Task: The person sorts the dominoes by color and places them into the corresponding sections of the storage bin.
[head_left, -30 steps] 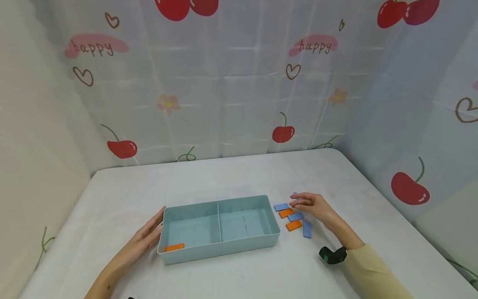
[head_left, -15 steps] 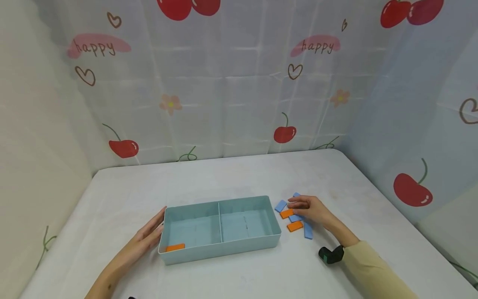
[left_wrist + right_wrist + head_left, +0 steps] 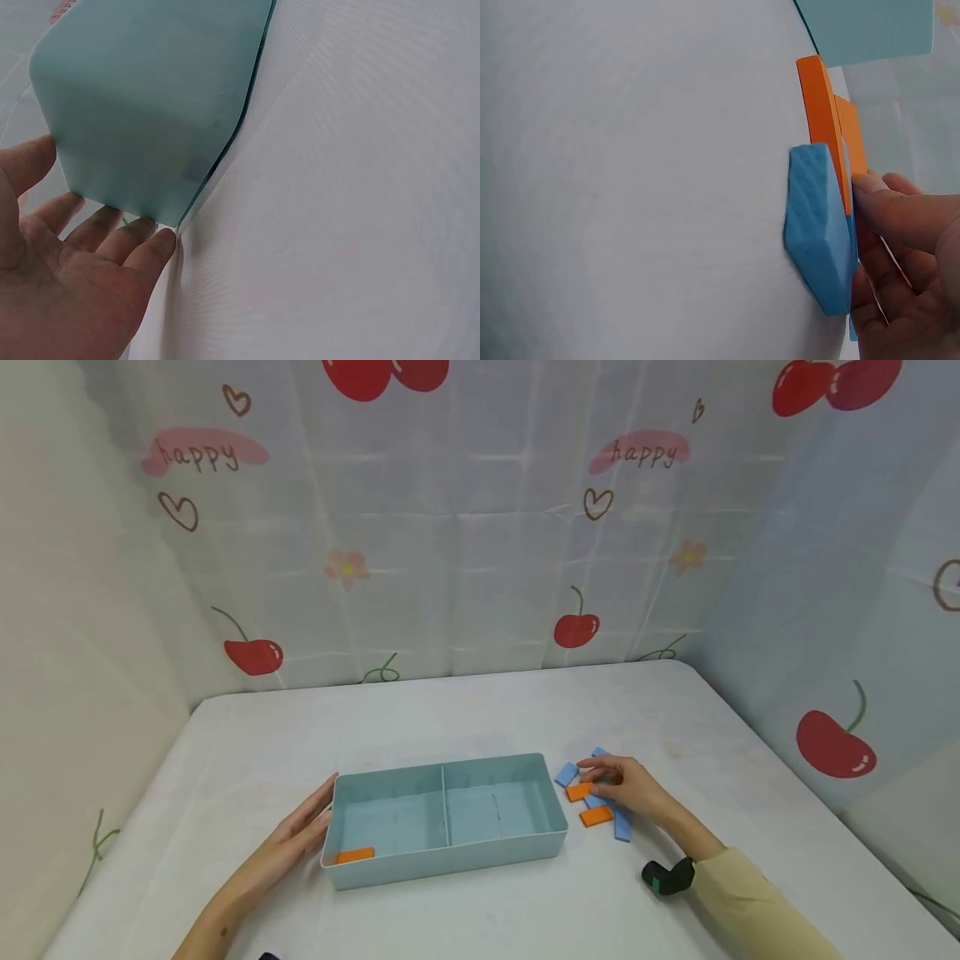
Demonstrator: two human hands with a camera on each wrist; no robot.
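Observation:
A pale teal two-compartment box (image 3: 450, 862) sits on the table. My left hand (image 3: 288, 837) rests against its left end, the fingers (image 3: 147, 259) fairly straight and the fingertips at the end wall. In the box's left compartment lies an orange block (image 3: 355, 855). My right hand (image 3: 626, 785) reaches over a small pile right of the box, fingers bent and apart from the thumb. The thumb tip meets an orange block (image 3: 851, 127) in the right wrist view. Nearer that camera are another orange block (image 3: 821, 112) and a blue block (image 3: 817, 217). The hand partly covers several blocks.
Blue blocks (image 3: 567, 774) lie around the pile, one (image 3: 622, 827) toward the near side. The black camera (image 3: 667, 877) hangs at my right wrist. A printed curtain (image 3: 480, 527) stands behind the white table (image 3: 450, 718).
My right hand has lowered and come nearer the pile, and the blue block by the box's corner has turned. My left hand stays on the box.

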